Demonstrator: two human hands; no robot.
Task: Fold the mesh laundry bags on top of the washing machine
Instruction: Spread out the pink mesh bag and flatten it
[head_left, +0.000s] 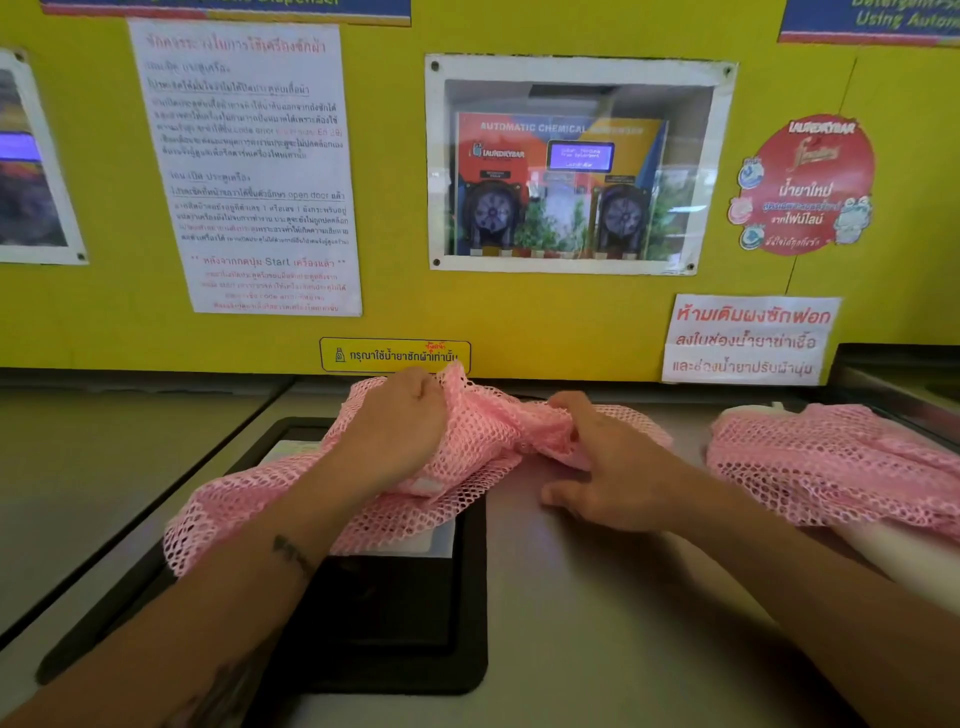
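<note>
Mesh laundry bag (467, 441) bunched on washer top (597, 597), over the black lid panel (395, 634). My left hand (395, 421) clenches its netting; right hand (602, 467) pinches the middle. Risk: uneven pull skews the fold, fingers snag holes.

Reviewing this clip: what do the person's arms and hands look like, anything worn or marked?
Both forearms are bare, with no sleeves in view. The left hand and right hand show no gloves, rings or watch. A small dark tattoo marks the left forearm near the wrist.
</note>
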